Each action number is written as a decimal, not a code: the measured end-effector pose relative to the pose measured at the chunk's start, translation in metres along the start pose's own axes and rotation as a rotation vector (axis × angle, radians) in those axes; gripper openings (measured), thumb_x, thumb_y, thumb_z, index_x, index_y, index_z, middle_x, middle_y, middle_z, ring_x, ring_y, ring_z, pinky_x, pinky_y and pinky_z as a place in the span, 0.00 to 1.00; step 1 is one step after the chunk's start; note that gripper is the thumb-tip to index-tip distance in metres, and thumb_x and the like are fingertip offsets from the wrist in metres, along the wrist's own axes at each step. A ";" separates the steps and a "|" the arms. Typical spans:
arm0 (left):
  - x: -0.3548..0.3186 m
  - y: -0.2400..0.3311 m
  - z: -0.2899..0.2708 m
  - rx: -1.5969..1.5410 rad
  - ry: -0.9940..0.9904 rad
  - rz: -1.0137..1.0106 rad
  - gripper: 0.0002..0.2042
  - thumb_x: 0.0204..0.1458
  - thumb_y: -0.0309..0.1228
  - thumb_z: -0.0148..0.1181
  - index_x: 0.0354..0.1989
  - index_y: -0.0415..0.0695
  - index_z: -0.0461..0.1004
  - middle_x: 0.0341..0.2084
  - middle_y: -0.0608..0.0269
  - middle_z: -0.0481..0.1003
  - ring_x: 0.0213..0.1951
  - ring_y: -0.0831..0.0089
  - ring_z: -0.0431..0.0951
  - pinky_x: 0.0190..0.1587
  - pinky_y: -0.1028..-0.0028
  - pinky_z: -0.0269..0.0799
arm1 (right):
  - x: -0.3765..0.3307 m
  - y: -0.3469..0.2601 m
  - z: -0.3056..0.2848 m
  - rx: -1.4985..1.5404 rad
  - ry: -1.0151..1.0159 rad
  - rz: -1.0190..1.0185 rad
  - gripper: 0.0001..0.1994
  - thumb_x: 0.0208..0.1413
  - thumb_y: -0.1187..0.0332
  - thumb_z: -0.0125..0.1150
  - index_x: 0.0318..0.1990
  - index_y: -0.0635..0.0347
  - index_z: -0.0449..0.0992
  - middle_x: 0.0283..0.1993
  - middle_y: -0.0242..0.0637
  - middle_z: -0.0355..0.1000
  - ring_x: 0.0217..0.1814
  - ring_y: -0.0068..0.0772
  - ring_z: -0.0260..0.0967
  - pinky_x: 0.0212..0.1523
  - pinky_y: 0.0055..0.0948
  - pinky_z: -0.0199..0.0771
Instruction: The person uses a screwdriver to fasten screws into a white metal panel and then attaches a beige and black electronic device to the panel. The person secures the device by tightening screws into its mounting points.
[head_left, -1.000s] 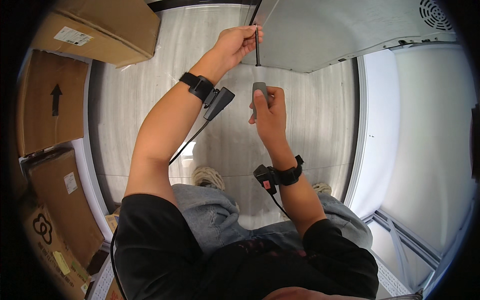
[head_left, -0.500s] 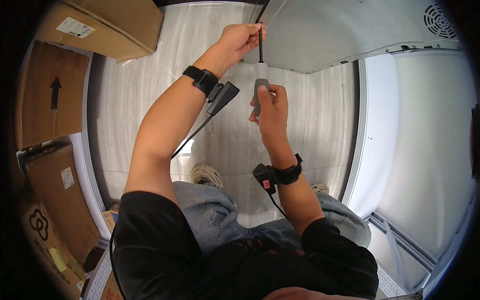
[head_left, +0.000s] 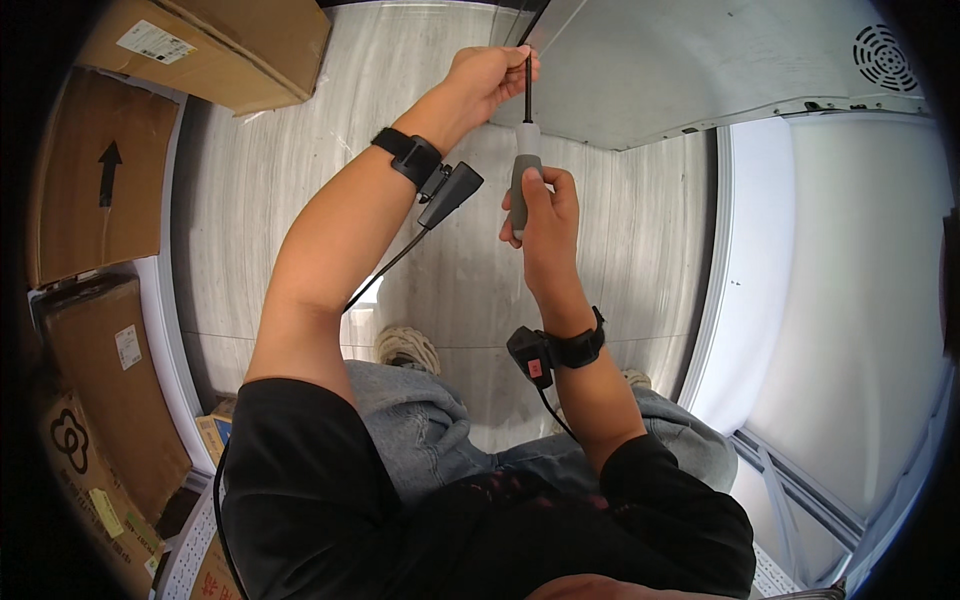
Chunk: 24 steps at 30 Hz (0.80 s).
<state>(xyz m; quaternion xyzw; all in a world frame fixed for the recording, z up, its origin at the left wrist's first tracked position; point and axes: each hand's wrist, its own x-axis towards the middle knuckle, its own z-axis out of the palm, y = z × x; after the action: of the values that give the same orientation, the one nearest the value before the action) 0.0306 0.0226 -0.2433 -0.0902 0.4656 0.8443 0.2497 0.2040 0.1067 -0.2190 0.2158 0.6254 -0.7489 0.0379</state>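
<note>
— What is in hand here?
— A seated person's right hand (head_left: 545,215) grips the grey handle of a screwdriver (head_left: 524,160), fingers closed round it; the left hand (head_left: 490,80) pinches the black shaft, tip up at the front edge of a grey metal panel (head_left: 700,70).
— And next?
— Likely turning; it calls for a straight, steady shaft. The screw itself cannot be seen.

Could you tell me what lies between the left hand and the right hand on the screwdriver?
In the head view, the bare black shaft and the pale top of the handle run between the left hand above and the right hand below.
</note>
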 end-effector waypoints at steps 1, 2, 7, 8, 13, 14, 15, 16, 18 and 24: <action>-0.002 0.000 0.000 -0.002 -0.012 0.002 0.09 0.57 0.28 0.51 0.42 0.36 0.72 0.32 0.65 0.74 0.34 0.79 0.74 0.38 0.81 0.72 | -0.001 0.000 0.000 0.005 0.002 0.004 0.15 0.61 0.59 0.48 0.43 0.63 0.61 0.27 0.37 0.67 0.15 0.20 0.60 0.16 0.20 0.60; -0.003 -0.001 -0.001 0.003 -0.029 -0.002 0.10 0.57 0.28 0.51 0.43 0.37 0.72 0.33 0.65 0.75 0.34 0.79 0.74 0.38 0.81 0.72 | -0.002 0.001 0.000 0.010 0.005 0.008 0.14 0.61 0.59 0.48 0.43 0.62 0.61 0.27 0.37 0.67 0.15 0.20 0.60 0.16 0.21 0.60; -0.011 0.010 -0.004 0.110 -0.104 -0.077 0.11 0.58 0.28 0.48 0.46 0.39 0.71 0.37 0.64 0.75 0.37 0.77 0.75 0.41 0.79 0.72 | 0.001 0.009 -0.003 0.204 -0.057 0.059 0.15 0.61 0.58 0.47 0.44 0.61 0.61 0.28 0.37 0.67 0.17 0.24 0.62 0.17 0.23 0.59; -0.011 0.010 -0.004 0.130 -0.106 -0.071 0.11 0.58 0.28 0.48 0.46 0.39 0.71 0.38 0.64 0.75 0.37 0.77 0.76 0.41 0.79 0.72 | 0.001 0.010 -0.004 0.260 -0.080 0.069 0.15 0.61 0.58 0.46 0.44 0.61 0.61 0.28 0.37 0.67 0.17 0.25 0.63 0.17 0.24 0.58; -0.010 0.009 -0.002 0.207 -0.056 -0.035 0.11 0.57 0.27 0.49 0.46 0.39 0.71 0.38 0.65 0.76 0.38 0.77 0.76 0.41 0.79 0.72 | 0.002 0.008 -0.001 0.405 -0.101 0.152 0.14 0.61 0.57 0.48 0.42 0.61 0.63 0.34 0.38 0.67 0.27 0.26 0.66 0.21 0.24 0.61; -0.010 0.009 -0.002 0.214 -0.042 -0.034 0.11 0.57 0.27 0.49 0.46 0.40 0.72 0.38 0.65 0.76 0.38 0.77 0.76 0.41 0.79 0.72 | 0.001 0.007 0.001 0.419 -0.074 0.184 0.14 0.61 0.57 0.48 0.41 0.61 0.63 0.35 0.38 0.67 0.30 0.26 0.66 0.22 0.24 0.62; -0.009 0.008 -0.001 0.222 -0.027 -0.033 0.11 0.57 0.27 0.49 0.46 0.40 0.72 0.38 0.65 0.76 0.38 0.77 0.76 0.41 0.79 0.72 | 0.000 0.009 0.003 0.375 -0.042 0.175 0.15 0.60 0.57 0.48 0.40 0.61 0.64 0.35 0.37 0.67 0.31 0.26 0.66 0.23 0.24 0.62; -0.010 0.008 0.001 0.229 -0.014 -0.032 0.11 0.57 0.27 0.49 0.46 0.40 0.72 0.37 0.66 0.76 0.38 0.77 0.76 0.41 0.79 0.72 | -0.001 0.011 0.004 0.330 -0.008 0.165 0.15 0.60 0.57 0.48 0.40 0.61 0.64 0.35 0.37 0.67 0.32 0.27 0.66 0.24 0.24 0.63; -0.012 0.008 0.003 0.229 -0.008 -0.036 0.11 0.57 0.27 0.49 0.46 0.40 0.72 0.38 0.65 0.76 0.38 0.77 0.76 0.42 0.79 0.72 | -0.002 0.012 0.003 0.332 0.005 0.184 0.16 0.60 0.55 0.48 0.39 0.61 0.65 0.34 0.36 0.66 0.32 0.27 0.66 0.26 0.24 0.64; -0.014 0.009 0.002 0.165 -0.041 -0.059 0.11 0.56 0.25 0.49 0.46 0.41 0.72 0.39 0.65 0.76 0.39 0.76 0.76 0.44 0.77 0.71 | 0.003 0.014 -0.010 0.547 -0.126 0.300 0.17 0.61 0.53 0.48 0.38 0.62 0.66 0.33 0.35 0.67 0.32 0.28 0.66 0.31 0.27 0.66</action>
<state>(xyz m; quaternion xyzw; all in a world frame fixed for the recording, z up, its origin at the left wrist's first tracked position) 0.0379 0.0159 -0.2301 -0.0658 0.5256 0.7968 0.2907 0.2084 0.1140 -0.2340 0.2610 0.3584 -0.8873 0.1270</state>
